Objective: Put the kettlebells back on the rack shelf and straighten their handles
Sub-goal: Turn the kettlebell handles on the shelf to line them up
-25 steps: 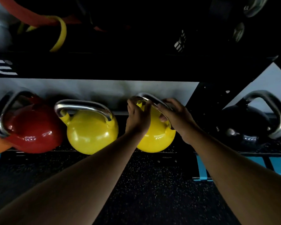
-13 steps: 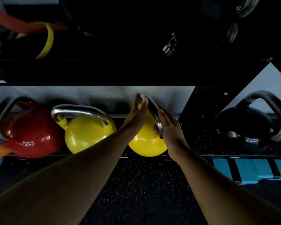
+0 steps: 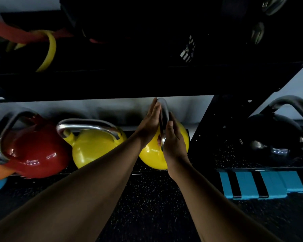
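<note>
Yellow kettlebell point(image 3: 152, 154) on lower rack shelf point(image 3: 143, 172), right of second yellow kettlebell point(image 3: 94, 147). Its steel handle point(image 3: 163, 116) edge-on to camera. Left hand point(image 3: 150, 124) flat, fingers straight against handle's left side; right hand point(image 3: 173, 138) flat on right side, thumb seemingly behind handle, dim light. Neither hand closed. Likely heavy, rigid, glossy shell slippery; handle best for holding and twisting. Red kettlebell point(image 3: 33, 149) tilted.
</note>
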